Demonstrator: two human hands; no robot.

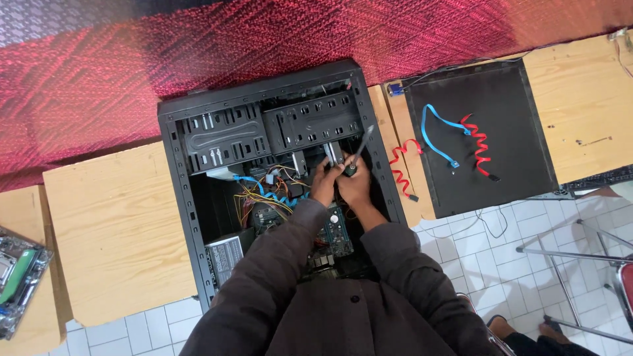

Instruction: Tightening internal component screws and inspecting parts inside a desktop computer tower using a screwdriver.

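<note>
- Head view: an open black computer case (173, 142) is seen lying on its side across two light wooden tables (112, 231), with its drive cages (270, 132) toward the red patterned cloth (264, 39).
- Both hands are met inside the case, just below the drive cages. The right hand (356, 186) is closed around the handle of a screwdriver (357, 150), whose shaft points up and to the right, away from the board. The left hand (324, 183) is placed just beside it, fingers curled down toward a small part; what is pinched there, if anything, cannot be told.
- A bundle of yellow, red and blue wires (267, 194) is seen left of the hands; the green motherboard (336, 234) is partly hidden under the dark sleeves.
- Judgement: the work point is crowded, so the tool is best kept steady by the second hand, and the loose wires kept out of the tip's path.
- Judgement: a slip toward the motherboard is the main risk; pressure is best held along the shaft, not sideways.
- On the right table, the case's black side panel (527, 165) is laid flat, bearing a blue cable (436, 132) and a red cable (480, 146); another red cable (399, 168) lies between panel and case.
- A second circuit board (20, 280) is seen at the far left edge.
</note>
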